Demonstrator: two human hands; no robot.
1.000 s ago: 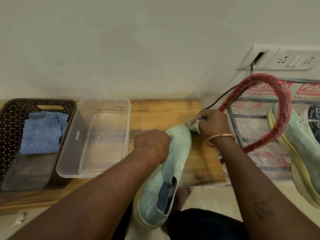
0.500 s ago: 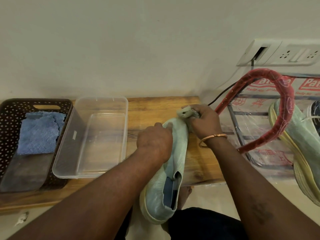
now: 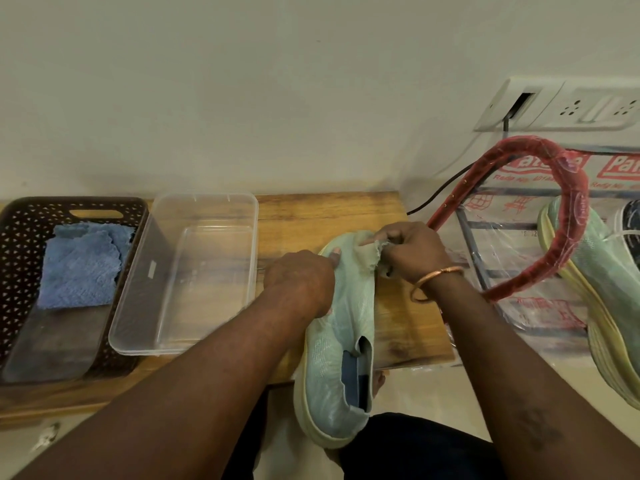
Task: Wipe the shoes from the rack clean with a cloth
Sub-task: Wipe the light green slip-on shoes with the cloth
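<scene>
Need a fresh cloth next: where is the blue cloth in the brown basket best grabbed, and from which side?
Probably from above: the brown basket walls block the sides. Pinch the blue cloth at its near edge, which lies free on the basket floor.

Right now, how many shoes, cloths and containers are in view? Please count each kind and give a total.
Shoes: 3 (near mint shoe, far mint shoe, dark shoe cut off at the right edge)
Cloths: 2 (blue cloth, pale cloth)
Containers: 2 (basket, clear tub)
Total: 7
</scene>
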